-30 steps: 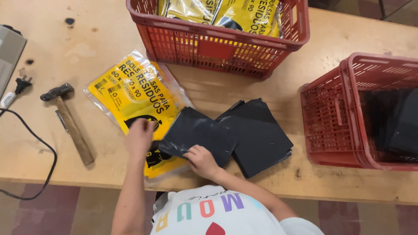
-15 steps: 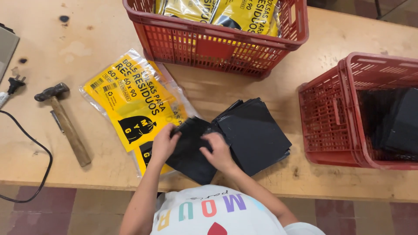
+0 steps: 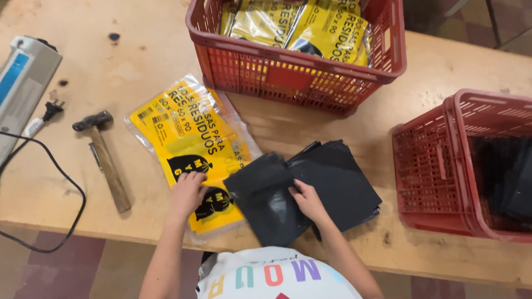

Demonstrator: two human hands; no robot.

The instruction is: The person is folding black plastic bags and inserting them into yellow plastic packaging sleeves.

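Item: folded black bag (image 3: 266,196), long axis running away from me, pinned under my right fingers (image 3: 302,195); my left fingers (image 3: 191,182), spread flat on yellow packet (image 3: 191,147), lie just leftward.

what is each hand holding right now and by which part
Right hand grips the folded black bag at its right edge. Left hand rests flat on the yellow packet, gripping nothing.

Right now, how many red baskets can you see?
2. One basket at the table's far edge holds yellow packs; the other is on the right, cut off by the frame.
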